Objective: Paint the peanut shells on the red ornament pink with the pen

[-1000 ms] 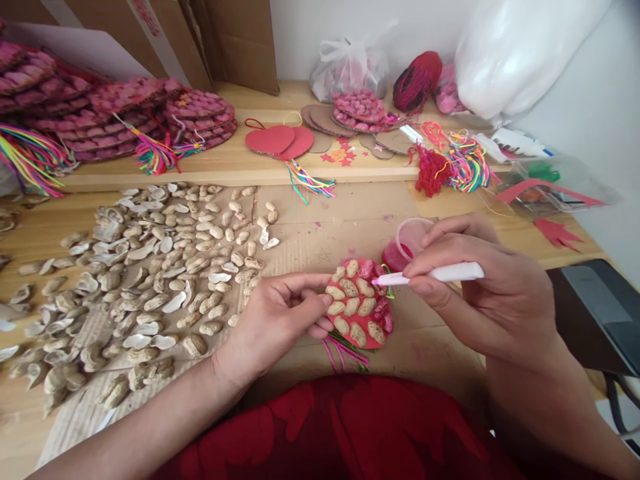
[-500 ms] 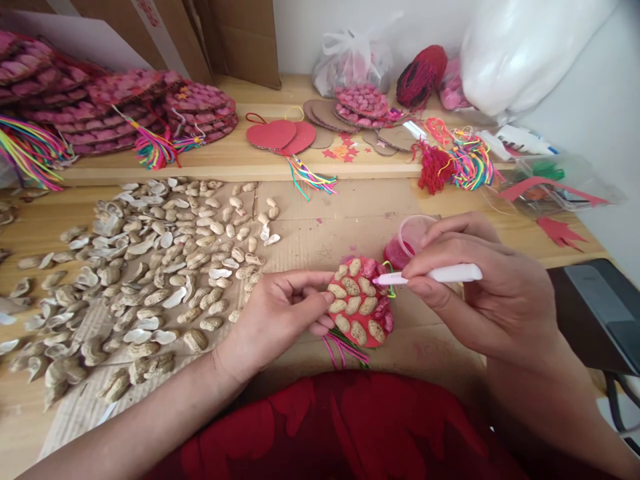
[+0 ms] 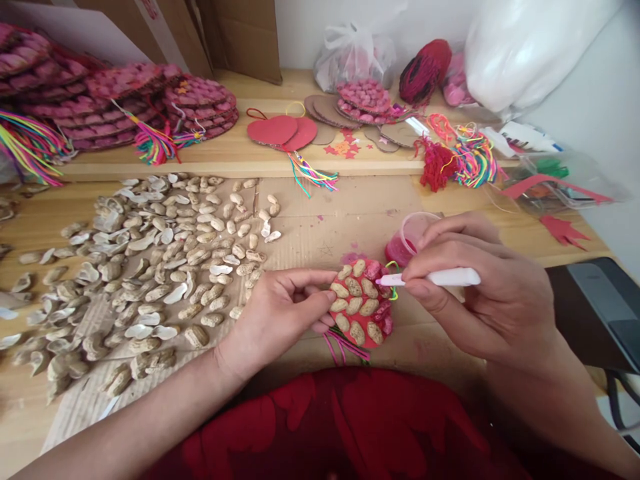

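- Garment [image 3: 360, 427]: dark maroon cloth printed with large, rounded, petal-like shapes in brighter red; its upper edge curves.
- Left forearm [image 3: 165, 403] and right forearm [image 3: 565, 407]: bare as far as they show, smooth in outline.
- Left hand [image 3: 280, 307] and right hand [image 3: 500, 293]: bare, with slim fingers [image 3: 457, 257].

Smooth, pale-grained wood table [image 3: 465, 205], partly covered by matt brown cardboard [image 3: 300, 247]. Rough, dull peanut shells [image 3: 200, 257] at left. A matt red disc [image 3: 363, 320] bears pitted peanuts. Smooth white plastic pen-like tool [image 3: 453, 277]; clear, shiny plastic cup [image 3: 401, 233]; far right, a glossy white plastic bag [image 3: 520, 53].
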Motion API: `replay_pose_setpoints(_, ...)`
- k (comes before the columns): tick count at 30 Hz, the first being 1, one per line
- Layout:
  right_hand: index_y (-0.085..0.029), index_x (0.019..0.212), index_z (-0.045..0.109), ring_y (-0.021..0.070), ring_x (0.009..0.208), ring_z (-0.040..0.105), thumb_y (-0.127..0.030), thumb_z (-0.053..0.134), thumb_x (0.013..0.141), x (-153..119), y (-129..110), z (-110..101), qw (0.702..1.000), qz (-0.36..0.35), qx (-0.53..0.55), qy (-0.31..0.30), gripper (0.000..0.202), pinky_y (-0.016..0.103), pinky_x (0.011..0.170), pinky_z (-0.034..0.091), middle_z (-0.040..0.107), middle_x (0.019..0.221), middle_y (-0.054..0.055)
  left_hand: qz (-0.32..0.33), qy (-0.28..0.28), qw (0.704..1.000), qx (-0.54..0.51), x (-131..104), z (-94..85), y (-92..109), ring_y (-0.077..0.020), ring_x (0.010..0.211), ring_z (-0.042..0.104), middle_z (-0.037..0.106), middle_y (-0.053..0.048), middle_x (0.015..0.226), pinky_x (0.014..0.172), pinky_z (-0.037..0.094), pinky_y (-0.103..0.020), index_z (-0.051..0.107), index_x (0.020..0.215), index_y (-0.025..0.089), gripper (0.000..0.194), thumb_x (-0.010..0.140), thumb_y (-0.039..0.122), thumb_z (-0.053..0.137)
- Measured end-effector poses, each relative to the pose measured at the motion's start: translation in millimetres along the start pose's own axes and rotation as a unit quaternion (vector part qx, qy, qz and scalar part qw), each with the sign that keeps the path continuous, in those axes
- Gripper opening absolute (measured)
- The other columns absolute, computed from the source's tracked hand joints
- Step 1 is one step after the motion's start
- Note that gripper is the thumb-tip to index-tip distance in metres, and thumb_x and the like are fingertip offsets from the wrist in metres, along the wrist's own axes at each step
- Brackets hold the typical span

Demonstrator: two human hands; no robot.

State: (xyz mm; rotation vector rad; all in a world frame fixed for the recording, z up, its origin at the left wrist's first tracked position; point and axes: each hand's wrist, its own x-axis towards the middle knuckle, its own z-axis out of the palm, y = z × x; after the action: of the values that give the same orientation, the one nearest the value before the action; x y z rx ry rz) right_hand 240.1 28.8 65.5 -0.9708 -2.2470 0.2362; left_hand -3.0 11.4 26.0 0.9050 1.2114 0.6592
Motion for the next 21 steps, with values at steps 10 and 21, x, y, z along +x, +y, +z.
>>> replay_pose_setpoints(10, -0.028, 0.088, 0.065, 0.0237, 0.093, 0.062, -0.024, 0.072, 0.083, 2.2, -3.6, 6.5, 1.0, -0.007, -0.019, -0.014, 0.009, 0.044, 0.089, 0.046, 0.07, 0.077, 0.0, -0.002, 0.003, 1.0, 0.0, -0.3, 1.5, 2.8, -0.0116, 0.053, 0.07, 0.078, -0.003, 0.07, 0.056, 0.06, -0.018, 0.081, 0.108, 0.017, 0.027, 0.082, 0.022, 0.076)
replay_pose_setpoints(21, -0.029, 0.089, 0.065, 0.0232, 0.093, 0.062, -0.024, 0.071, 0.084, 0.5, 0.0, 5.6, 1.0, 0.0, -0.001, -0.009, 0.009, 0.045, 0.09, 0.048, 0.069, 0.075, -0.001, -0.009, 0.005, 1.0, -0.004, -0.1, 0.7, 2.6, -0.0126, 0.055, 0.071, 0.079, -0.004, 0.07, 0.056, 0.06, -0.019, 0.081, 0.108, 0.016, 0.027, 0.081, 0.023, 0.077)
